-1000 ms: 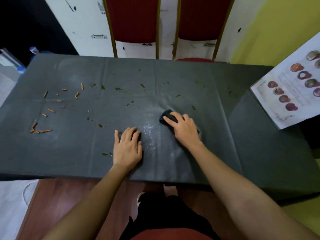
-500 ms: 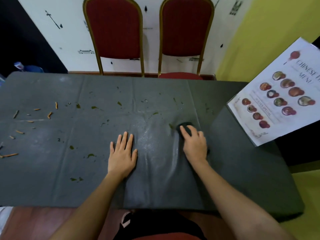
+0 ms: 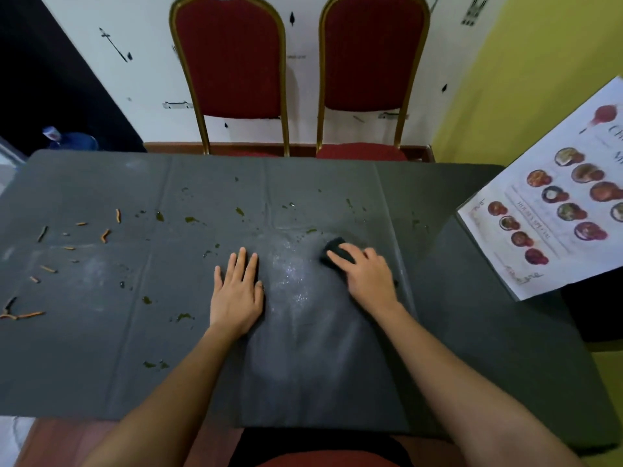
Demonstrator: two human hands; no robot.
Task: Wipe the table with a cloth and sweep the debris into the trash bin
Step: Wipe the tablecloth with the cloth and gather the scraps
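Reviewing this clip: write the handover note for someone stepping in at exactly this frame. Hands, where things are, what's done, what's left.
Left hand: flat, palm down on the grey table cover, holding nothing.
Right hand: pressing a dark cloth onto the cover, right of centre.
Between the hands lies a damp, shiny patch, so wiping has begun there.
Left to do: orange sticks scattered on the left side, green flecks across the middle and far part.
The trash bin is not in view; no debris can be confirmed swept yet.
A picture menu sits at the right edge.
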